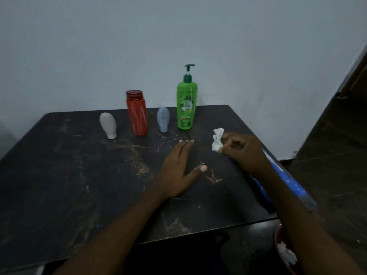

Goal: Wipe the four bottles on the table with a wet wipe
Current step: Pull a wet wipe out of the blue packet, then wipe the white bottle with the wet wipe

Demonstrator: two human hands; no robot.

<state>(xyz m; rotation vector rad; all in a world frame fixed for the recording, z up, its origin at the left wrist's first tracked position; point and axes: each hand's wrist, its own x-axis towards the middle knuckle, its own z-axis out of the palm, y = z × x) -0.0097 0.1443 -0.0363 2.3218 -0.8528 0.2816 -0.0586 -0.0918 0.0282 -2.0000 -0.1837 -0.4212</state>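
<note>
Several bottles stand in a row at the back of the dark table [59, 175]: a small white bottle [108, 125] upside down on its cap, a red bottle [137, 113] with a red lid, a small pale blue bottle [163, 119] on its cap, and a tall green pump bottle [186, 102]. My right hand [240, 149] pinches a crumpled white wet wipe [217, 141] just right of and in front of the green bottle. My left hand [178, 171] lies over the table with straight fingers, pointing toward the bottles and holding nothing.
A blue wet wipe pack [286, 179] lies along the table's right edge, partly hidden by my right forearm. Below the table at lower right is a reddish bin [282, 253] with white wipes in it. A pale wall stands right behind the bottles.
</note>
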